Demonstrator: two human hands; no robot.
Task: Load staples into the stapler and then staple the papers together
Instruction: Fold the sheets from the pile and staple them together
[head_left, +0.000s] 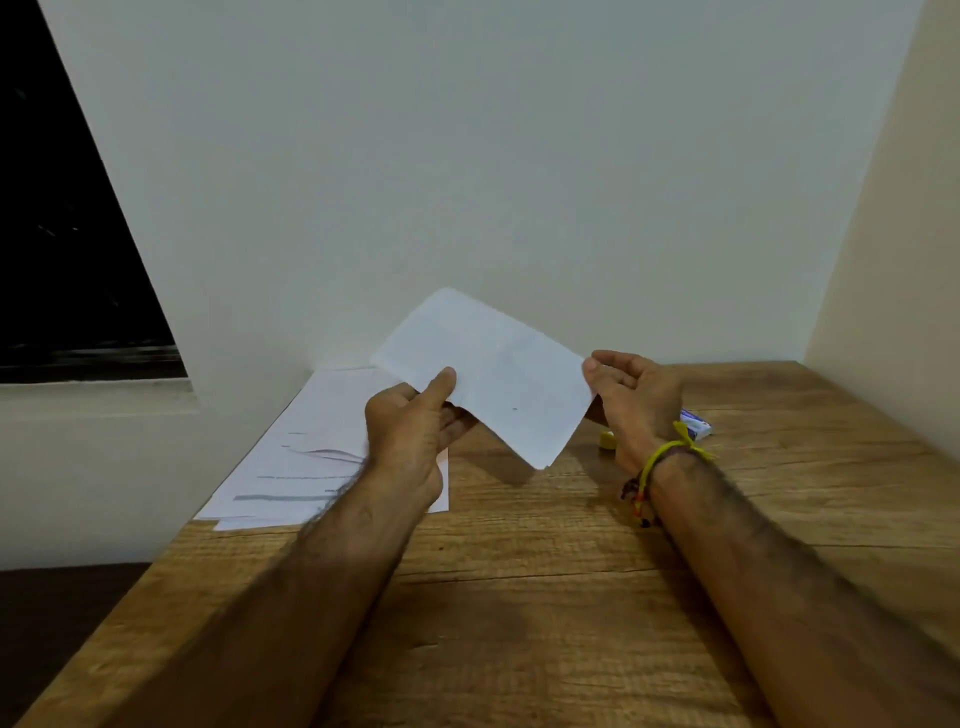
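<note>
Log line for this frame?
hands: left and right hold paper | stack on table | stapling: not begun

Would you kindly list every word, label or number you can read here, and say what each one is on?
No text here can be read.
Held sheet: faint marks, too faint to read.
Papers on the table: printed lines, blurred.
Small blue-and-white box behind the right wrist: print too small to read.

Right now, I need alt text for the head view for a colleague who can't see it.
Both hands hold a folded white paper above a wooden table: the left hand pinches its left edge, the right hand its right. More printed sheets lie on the table at left; a small yellow object and a white-and-blue box sit behind the right wrist.
</note>
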